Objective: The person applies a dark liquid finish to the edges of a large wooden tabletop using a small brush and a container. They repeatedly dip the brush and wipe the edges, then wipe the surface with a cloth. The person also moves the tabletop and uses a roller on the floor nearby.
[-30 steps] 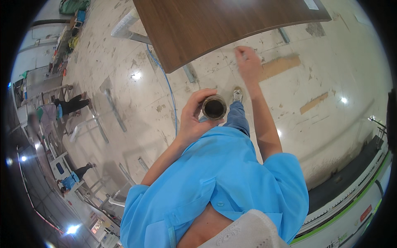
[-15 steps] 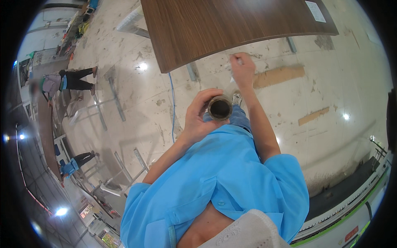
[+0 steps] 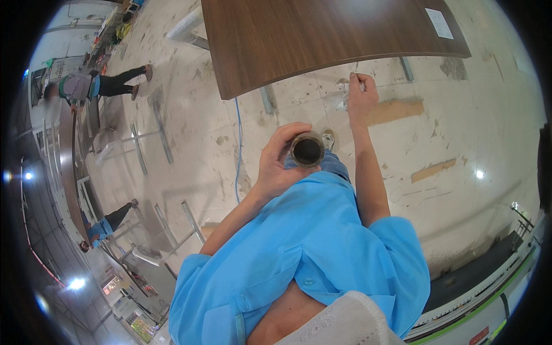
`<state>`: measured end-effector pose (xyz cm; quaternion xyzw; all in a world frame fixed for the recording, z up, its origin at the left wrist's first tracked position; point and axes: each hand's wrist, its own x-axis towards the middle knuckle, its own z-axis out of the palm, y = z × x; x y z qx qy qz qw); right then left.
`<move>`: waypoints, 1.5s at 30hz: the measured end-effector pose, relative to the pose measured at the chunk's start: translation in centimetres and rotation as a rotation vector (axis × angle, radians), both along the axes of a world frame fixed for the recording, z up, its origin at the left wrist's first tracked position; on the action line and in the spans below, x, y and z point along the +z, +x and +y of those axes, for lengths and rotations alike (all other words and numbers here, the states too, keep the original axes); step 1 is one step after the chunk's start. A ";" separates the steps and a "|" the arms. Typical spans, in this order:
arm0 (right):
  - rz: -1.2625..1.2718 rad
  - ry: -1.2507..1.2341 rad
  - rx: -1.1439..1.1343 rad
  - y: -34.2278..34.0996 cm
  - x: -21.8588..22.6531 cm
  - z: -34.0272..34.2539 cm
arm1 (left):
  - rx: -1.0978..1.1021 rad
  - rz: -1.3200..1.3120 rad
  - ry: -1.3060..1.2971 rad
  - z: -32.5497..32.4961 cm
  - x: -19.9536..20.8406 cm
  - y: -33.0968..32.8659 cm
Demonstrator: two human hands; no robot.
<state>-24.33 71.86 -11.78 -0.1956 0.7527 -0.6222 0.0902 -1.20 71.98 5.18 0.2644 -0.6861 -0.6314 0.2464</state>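
My left hand [image 3: 278, 158] is wrapped round an open-topped round container [image 3: 307, 149] in front of my body, its rim pale brown and its inside dark. My right hand [image 3: 363, 99] is stretched out just short of the near edge of a dark brown wood-grain tabletop [image 3: 328, 34]. Its thumb and fingers are pinched together. Something whitish and crumpled [image 3: 344, 96] shows beside the fingers, but what they hold is too small to make out.
A white paper label [image 3: 439, 23] lies on the tabletop's right end. Brown cardboard strips [image 3: 397, 111] and a blue cable [image 3: 238, 149] are on the floor. Metal frames [image 3: 138, 149] stand at left, near two other people [image 3: 115, 85]. A long machine [image 3: 477, 276] is at lower right.
My right hand has moved to the right, along the tabletop's near edge. My left hand keeps the container in nearly the same place. The people at left have shifted slightly.
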 end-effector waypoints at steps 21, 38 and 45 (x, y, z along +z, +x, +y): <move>0.535 0.030 0.824 13.2 3.3 -5.4 | 0.355 0.091 0.026 0.8 -2.9 11.8; 0.715 0.233 0.746 16.1 1.8 -8.4 | 0.469 0.065 0.157 -0.6 -5.3 22.6; 0.717 0.164 0.706 16.2 1.7 -7.9 | 0.443 0.075 0.143 -0.8 -5.6 23.6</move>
